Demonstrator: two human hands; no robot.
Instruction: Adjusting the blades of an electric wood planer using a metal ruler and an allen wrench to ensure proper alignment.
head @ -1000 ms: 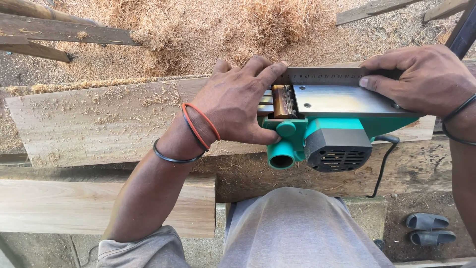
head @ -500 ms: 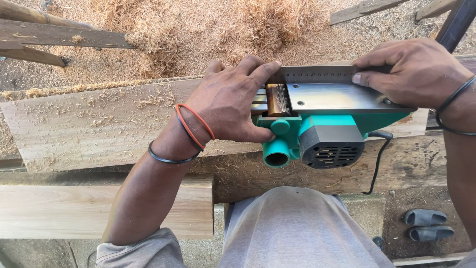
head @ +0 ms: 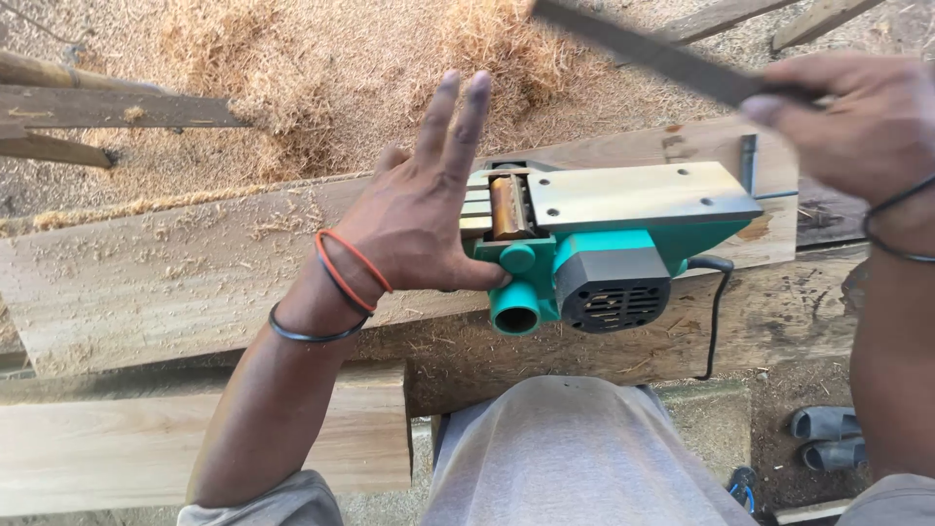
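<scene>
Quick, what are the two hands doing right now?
Left hand: open, fingers spread, thumb side against the green planer.
Right hand: closed around a dark flat bar, raised above the plank.

No packages, labels, signs or screens show anywhere in view.

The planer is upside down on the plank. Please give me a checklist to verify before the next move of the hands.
1. Planer rests flat on plank, sole up: ok.
2. Left hand steadies planer: ok, thumb touching body, fingers spread.
3. Fingers clear of drum: ok, though close.
4. Right hand grips dark bar: ok, blurred.
5. Cord unplugged: cannot tell.
6. Drum stopped: cannot tell.
</scene>
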